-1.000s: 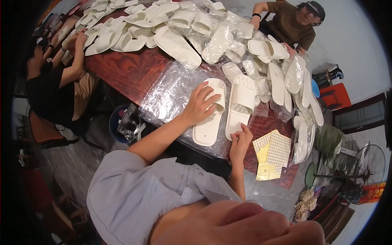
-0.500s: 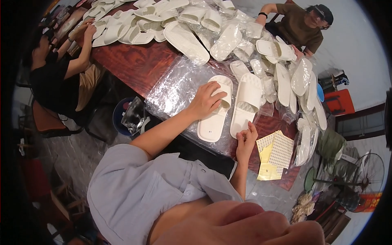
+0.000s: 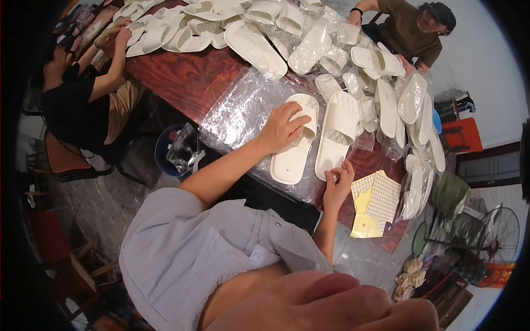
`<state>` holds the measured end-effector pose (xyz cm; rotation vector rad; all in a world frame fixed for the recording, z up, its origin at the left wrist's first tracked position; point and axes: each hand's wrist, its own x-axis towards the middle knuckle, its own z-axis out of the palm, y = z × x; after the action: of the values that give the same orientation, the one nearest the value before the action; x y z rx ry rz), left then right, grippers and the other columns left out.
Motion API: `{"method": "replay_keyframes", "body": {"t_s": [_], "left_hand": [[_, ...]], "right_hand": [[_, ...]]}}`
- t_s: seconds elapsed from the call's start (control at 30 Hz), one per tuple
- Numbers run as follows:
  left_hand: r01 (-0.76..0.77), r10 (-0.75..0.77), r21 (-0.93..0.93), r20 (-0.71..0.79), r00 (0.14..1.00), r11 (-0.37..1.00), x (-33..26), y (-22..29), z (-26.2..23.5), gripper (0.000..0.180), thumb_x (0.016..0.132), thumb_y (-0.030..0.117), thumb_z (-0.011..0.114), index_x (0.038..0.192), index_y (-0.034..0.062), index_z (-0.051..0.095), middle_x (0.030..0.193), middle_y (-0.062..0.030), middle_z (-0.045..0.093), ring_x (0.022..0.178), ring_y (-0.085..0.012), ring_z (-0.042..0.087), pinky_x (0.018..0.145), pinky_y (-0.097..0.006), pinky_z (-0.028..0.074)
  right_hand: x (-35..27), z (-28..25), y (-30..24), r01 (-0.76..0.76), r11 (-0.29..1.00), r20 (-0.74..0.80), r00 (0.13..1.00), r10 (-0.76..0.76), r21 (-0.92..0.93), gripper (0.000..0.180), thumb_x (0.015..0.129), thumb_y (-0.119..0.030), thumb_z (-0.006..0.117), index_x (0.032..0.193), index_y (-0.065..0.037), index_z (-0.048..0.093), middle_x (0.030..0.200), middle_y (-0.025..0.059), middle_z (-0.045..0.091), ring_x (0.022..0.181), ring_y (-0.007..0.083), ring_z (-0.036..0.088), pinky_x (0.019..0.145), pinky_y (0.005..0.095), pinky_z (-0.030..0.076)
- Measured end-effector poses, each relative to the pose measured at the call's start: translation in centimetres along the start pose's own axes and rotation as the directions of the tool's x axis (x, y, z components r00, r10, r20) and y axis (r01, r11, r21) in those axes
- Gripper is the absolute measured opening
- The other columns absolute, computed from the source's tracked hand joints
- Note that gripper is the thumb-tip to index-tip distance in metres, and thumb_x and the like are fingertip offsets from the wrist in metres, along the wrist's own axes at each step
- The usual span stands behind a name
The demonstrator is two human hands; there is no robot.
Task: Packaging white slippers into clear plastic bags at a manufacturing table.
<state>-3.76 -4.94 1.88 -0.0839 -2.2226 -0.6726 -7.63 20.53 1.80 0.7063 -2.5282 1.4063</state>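
Note:
Two white slippers lie side by side on clear plastic wrap spread over a dark red wooden table. My left hand rests on the left slipper, fingers curled over its strap. My right hand sits at the heel end of the right slipper, fingertips pinched together on something too small to make out. Yellow and white sticker sheets lie just right of that hand.
Several more white slippers, some in plastic bags, cover the far and right side of the table. One person sits at the left and another at the far end. A blue bin stands under the table's edge; a fan at right.
My right hand has pulled back a little from the right slipper's heel toward the table edge, fingers pinched. My left hand stays on the left slipper.

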Motion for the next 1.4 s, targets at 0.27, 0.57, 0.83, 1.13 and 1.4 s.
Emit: {"method": "replay_keyframes", "body": {"t_s": [0.27,0.57,0.83,1.13,1.4], "left_hand": [[-0.029,0.029,0.025,-0.020,0.999,0.999,0.1,-0.6,0.4,0.031,0.082,0.015,0.068,0.113,0.0135,0.066,0.119,-0.0145,0.054,0.115,-0.0346,0.053,0.093,-0.045,0.043],[-0.036,0.036,0.008,0.052,0.998,0.999,0.6,-1.1,-0.3,0.031,0.086,0.015,0.066,0.117,0.0159,0.068,0.117,-0.0160,0.056,0.112,-0.0363,0.055,0.094,-0.047,0.044],[-0.163,0.083,-0.526,-0.172,0.982,0.834,6.5,9.2,-13.9,0.031,0.083,0.016,0.067,0.112,0.0050,0.065,0.115,-0.0113,0.061,0.111,-0.0298,0.057,0.091,-0.046,0.045],[-0.711,0.172,-0.401,-0.792,0.586,0.577,6.1,16.0,-25.0,0.028,0.092,0.060,0.055,0.111,0.0460,0.070,0.126,0.0015,0.058,0.127,-0.0231,0.033,0.102,-0.041,0.031],[-0.538,0.280,-0.310,-0.597,0.752,0.784,3.8,16.1,-28.4,0.025,0.088,0.060,0.061,0.108,0.0471,0.070,0.122,0.0057,0.059,0.125,-0.0190,0.034,0.101,-0.042,0.031]], "right_hand": [[0.2,0.0,1.1,0.040,0.999,-0.028,0.999,-0.040,0.001,0.011,0.080,0.000,0.069,0.087,0.000,0.061,0.130,0.0185,0.054,0.122,0.0350,0.052,0.102,0.0414,0.041],[0.4,0.2,0.5,0.011,0.998,-0.045,0.999,-0.009,0.059,0.012,0.084,0.000,0.067,0.096,-0.001,0.066,0.132,0.0168,0.055,0.117,0.0309,0.056,0.096,0.0377,0.046],[0.1,-0.3,0.7,0.004,0.999,-0.051,0.999,-0.001,0.052,0.012,0.087,0.000,0.066,0.098,-0.001,0.066,0.131,0.0155,0.055,0.119,0.0281,0.055,0.097,0.0359,0.046],[0.1,-0.2,1.4,-0.044,0.947,-0.055,0.996,0.065,0.317,0.015,0.091,0.001,0.062,0.106,-0.001,0.064,0.132,0.0142,0.055,0.116,0.0249,0.056,0.096,0.0340,0.045],[1.0,0.1,-4.7,0.202,0.976,0.081,0.977,-0.196,-0.078,0.019,0.085,-0.003,0.066,0.104,-0.006,0.067,0.127,0.0170,0.057,0.118,0.0345,0.053,0.098,0.0422,0.044]]}}
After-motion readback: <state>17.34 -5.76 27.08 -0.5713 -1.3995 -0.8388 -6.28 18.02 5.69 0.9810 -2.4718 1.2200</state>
